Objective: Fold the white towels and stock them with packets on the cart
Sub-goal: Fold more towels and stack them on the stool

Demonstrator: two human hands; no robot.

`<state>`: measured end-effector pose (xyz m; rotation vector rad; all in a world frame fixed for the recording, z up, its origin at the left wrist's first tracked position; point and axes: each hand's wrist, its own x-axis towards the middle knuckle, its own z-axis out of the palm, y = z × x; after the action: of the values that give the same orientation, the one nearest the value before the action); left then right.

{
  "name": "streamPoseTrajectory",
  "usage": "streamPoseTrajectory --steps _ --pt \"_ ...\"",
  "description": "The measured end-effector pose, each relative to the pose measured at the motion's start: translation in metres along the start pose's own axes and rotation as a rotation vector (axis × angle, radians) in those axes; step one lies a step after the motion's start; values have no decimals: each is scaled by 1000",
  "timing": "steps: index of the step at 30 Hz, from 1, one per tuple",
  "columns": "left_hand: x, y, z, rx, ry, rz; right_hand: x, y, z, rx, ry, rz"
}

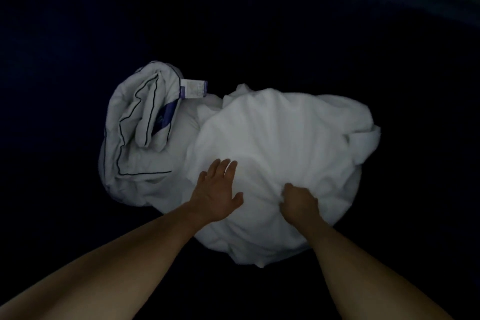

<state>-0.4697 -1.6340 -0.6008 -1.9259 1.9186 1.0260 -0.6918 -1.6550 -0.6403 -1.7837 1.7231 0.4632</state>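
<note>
A single view comes from a camera worn on the person's head, looking steeply down and slightly forward. Both bare forearms enter from the bottom edge and run up toward the middle, so the lens sits above and behind the left hand (217, 191) and the right hand (298, 204). The white towel (280, 143) fills the centre at arm's length, with a piped white cloth (132, 135) to its left. The wide angle bends the frame outward (the arms look stretched near the lower corners). The surroundings are almost black, so the dark surface (78, 34) under the cloth cannot be read. No second view overlaps this one.
</note>
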Motion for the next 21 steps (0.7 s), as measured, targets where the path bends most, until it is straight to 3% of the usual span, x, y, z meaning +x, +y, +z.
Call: streamPoseTrajectory --steps 3,6,11,13,17,21 --pt "-15 16 -24 -53 -50 59 -21 4 -41 275 -70 -25" --pt "-38 41 -55 -41 -93 146 -63 4 -99 699 -2 -4" --pt "-76 115 -105 -38 56 212 -143 7 -190 1140 125 -59" --pt "-97 152 -128 -127 168 274 -179 6 -227 1209 206 -212" --pt "-154 218 -172 -588 407 403 -264 12 -290 1305 286 -477" --pt "-212 274 -203 -716 431 416 -341 41 -321 1275 420 -640"
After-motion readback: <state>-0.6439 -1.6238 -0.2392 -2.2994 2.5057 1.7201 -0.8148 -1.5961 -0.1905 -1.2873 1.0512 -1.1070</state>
